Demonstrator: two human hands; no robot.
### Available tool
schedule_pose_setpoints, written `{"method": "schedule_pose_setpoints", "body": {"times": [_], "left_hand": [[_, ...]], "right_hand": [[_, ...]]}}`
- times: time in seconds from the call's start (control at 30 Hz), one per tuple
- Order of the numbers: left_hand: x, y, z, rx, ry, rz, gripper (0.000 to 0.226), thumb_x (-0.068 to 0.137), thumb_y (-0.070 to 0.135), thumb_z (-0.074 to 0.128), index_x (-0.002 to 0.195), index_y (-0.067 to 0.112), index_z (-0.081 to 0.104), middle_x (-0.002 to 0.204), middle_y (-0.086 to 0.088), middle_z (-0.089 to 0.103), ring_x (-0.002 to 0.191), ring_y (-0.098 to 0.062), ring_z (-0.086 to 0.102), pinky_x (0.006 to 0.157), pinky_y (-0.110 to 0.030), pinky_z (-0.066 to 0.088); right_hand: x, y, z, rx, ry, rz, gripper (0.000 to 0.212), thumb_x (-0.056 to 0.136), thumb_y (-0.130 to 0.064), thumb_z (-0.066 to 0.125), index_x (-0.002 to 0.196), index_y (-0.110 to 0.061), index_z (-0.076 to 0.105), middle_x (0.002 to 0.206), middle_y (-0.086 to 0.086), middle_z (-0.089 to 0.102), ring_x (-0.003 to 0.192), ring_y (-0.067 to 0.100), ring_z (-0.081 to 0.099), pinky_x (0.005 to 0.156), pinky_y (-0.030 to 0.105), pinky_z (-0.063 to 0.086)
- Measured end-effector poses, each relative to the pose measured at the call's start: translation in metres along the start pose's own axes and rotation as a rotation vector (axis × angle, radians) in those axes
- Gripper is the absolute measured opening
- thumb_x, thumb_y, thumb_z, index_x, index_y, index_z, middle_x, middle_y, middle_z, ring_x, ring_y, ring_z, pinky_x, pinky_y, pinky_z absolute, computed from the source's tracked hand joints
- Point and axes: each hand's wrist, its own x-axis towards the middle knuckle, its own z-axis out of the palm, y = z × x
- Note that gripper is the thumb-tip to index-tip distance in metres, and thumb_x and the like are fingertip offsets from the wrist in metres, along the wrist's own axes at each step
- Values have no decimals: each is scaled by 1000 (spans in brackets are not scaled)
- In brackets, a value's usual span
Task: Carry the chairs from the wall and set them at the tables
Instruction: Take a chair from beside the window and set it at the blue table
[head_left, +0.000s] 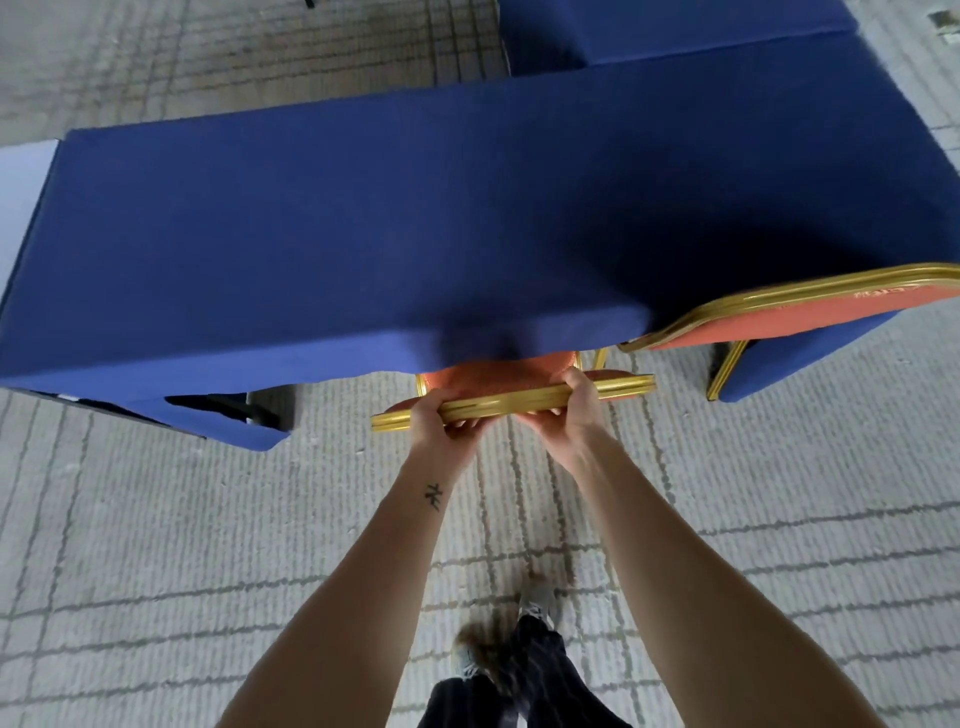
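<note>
Chair (519, 399) rail lies inside fingers of left hand (436, 415) and right hand (576, 405).

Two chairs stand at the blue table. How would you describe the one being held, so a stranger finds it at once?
Find the long blue-clothed table. At the middle of its near edge is a gold-framed chair with orange-red padding. Unlike the matching chair to its right, it has its top rail gripped by the left hand and right hand.
</note>
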Motion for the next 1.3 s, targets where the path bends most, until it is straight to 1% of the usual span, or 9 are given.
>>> {"method": "schedule_pose_setpoints", "body": {"times": [0.1, 0.3, 0.43, 0.57, 0.7, 0.87, 1.0, 1.17, 1.3], "left_hand": [[16, 5, 23, -8, -28, -10, 38, 80, -1, 53, 118, -6, 57, 121, -27, 63, 114, -48, 59, 93, -69, 46], [47, 26, 66, -18, -14, -17, 53, 64, -7, 56, 116, 2, 51, 119, -25, 53, 117, -45, 56, 87, -71, 48], [73, 33, 85, 18, 7, -18, 53, 70, -6, 57, 123, 2, 53, 129, -27, 54, 114, -49, 59, 87, -69, 50], [79, 35, 87, 4, -20, -38, 32, 77, -6, 55, 108, 1, 54, 116, -26, 58, 113, -47, 61, 90, -68, 49], [75, 34, 87, 15, -11, -34, 35, 77, -6, 55, 111, 0, 53, 117, -26, 57, 110, -47, 62, 89, -68, 50], [73, 29, 86, 87, 11, -9, 22, 79, 0, 57, 101, 0, 56, 103, -26, 64, 102, -45, 67, 89, -63, 53], [72, 29, 74, 170, -8, -33, 37, 85, 19, 69, 115, 2, 56, 121, -26, 66, 100, -44, 69, 93, -57, 54], [39, 21, 58, 320, -35, 26, 48, 89, 42, 69, 127, 16, 56, 124, -15, 64, 109, -34, 67, 92, -51, 55], [-8, 6, 42, 432, -22, 115, 20, 97, 36, 57, 113, 23, 62, 123, -4, 65, 113, -22, 62, 97, -40, 50]], "right_hand": [[18, -22, 12, -13, 1, -12, 11, 83, -13, 55, 92, -7, 58, 97, 18, 61, 93, 35, 64, 90, 58, 53], [46, -57, 44, -12, -32, 9, 9, 80, -9, 56, 89, -6, 54, 97, 17, 57, 94, 35, 62, 89, 57, 54], [72, -75, 53, 32, -39, 7, 9, 81, -8, 55, 89, -5, 53, 94, 17, 56, 97, 37, 61, 89, 59, 53], [78, -75, 54, 35, -67, 26, 6, 78, -6, 54, 84, -7, 51, 85, 15, 56, 92, 37, 61, 91, 59, 52], [73, -75, 56, 27, -64, 27, 10, 79, -10, 54, 88, -7, 51, 85, 14, 56, 89, 34, 61, 92, 56, 52], [69, -72, 48, -6, -61, 42, 24, 81, -21, 62, 99, -7, 54, 100, 15, 56, 89, 31, 64, 91, 51, 55], [51, -73, 42, -9, -103, 47, 34, 90, -36, 66, 118, -19, 55, 122, 16, 58, 110, 34, 64, 93, 51, 55], [16, -45, 36, -377, -172, -56, 49, 99, -46, 50, 142, -22, 43, 142, 7, 51, 126, 27, 54, 107, 45, 45], [-29, -11, 36, -619, -310, -137, 34, 101, -25, 51, 133, -12, 53, 119, 6, 67, 105, 15, 66, 95, 33, 53]]}}
